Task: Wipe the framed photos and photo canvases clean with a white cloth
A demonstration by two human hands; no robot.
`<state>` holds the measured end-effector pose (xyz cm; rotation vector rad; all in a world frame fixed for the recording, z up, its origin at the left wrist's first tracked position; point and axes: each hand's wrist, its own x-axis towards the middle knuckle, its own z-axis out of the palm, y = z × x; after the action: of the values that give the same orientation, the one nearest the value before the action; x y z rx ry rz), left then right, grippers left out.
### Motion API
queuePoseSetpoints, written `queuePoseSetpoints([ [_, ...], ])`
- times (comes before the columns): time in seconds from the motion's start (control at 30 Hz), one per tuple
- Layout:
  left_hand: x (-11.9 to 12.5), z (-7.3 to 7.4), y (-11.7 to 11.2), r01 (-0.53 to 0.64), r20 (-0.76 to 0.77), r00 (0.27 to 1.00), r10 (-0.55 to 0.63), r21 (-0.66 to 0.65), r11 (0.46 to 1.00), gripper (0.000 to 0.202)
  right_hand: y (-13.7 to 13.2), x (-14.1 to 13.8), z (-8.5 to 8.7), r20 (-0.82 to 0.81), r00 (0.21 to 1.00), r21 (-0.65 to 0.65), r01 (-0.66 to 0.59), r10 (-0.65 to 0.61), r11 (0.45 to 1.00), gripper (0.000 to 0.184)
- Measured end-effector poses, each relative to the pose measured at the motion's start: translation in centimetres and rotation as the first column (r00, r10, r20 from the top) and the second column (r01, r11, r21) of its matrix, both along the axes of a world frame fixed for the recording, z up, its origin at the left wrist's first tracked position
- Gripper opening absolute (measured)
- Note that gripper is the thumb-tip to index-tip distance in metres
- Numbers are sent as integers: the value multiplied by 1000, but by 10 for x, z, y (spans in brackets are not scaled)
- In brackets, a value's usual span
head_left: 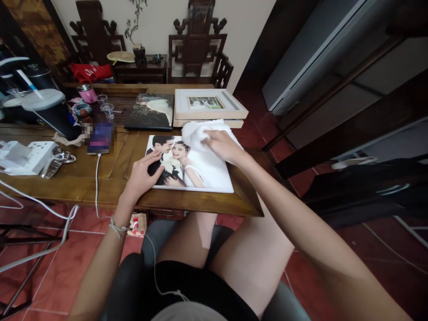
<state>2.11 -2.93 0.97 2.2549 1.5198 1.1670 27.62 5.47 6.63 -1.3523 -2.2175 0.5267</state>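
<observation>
Head camera looks down at a big shiny wedding photo board lying flat on the brown wooden table, close to its near edge. The left hand lies open and flat on the board's lower left corner, gripping nothing. The right hand pinches a soft white cloth bunched on the board's top part. I think the board could slide off the edge if the cloth pushes hard while the flat hand lifts. Behind, a white picture frame holds a small photo; two clear plastic cups look empty, and a pink lidded mug hides its inside
</observation>
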Motion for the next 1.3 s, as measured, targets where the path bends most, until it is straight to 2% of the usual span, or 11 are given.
queuePoseSetpoints([
  [0.1, 0, 1, -1, -2, 1, 1000, 2, -6, 1000, 30, 18, -4, 3, -28, 999, -33, 31, -32, 999, 11],
  [0.2, 1, 1, -1, -9, -2, 1000, 9, -8, 1000, 30, 7, -4, -1, 9, 999, -21, 40, -40, 999, 10],
  [0.33, 2, 1, -1, -11, -2, 1000, 11, -6, 1000, 30, -54, 2, -12, 106, 994, 61, 5, -11, 998, 12],
  [0.5, 3, 3, -2, -13, 1, 1000, 13, -33, 999, 31, -150, 18, -12, 68, 973, 129, -228, 221, 965, 14],
  [0.6, 3, 2, -2, -2, -5, 1000, 2, -24, 1000, 34, -174, 22, -3, 61, 954, 89, -299, 294, 950, 16],
  [0.67, 2, 1, -1, 9, -22, 1000, -9, -18, 1000, 36, -169, 20, 1, 56, 954, 75, -299, 296, 951, 16],
  [0.73, 0, 0, -1, 16, -43, 999, -16, -10, 1000, 37, -150, 15, 0, 52, 958, 74, -284, 281, 956, 16],
  [0.97, -4, -7, 2, -25, -62, 998, 19, -86, 996, 46, -35, -26, -15, 132, 990, 97, -61, 47, 993, 21],
  [1.07, -4, -8, 3, -28, -59, 998, 22, -89, 996, 46, -10, -44, -16, 162, 987, 133, -13, -8, 991, 25],
  [1.17, -4, -8, 4, -23, -51, 999, 19, -84, 996, 46, -23, -57, -20, 210, 978, 181, -25, -14, 983, 27],
  [1.3, -4, -8, 4, -19, -34, 999, 17, -85, 996, 45, -89, -56, -23, 227, 970, 195, -137, 91, 971, 25],
])
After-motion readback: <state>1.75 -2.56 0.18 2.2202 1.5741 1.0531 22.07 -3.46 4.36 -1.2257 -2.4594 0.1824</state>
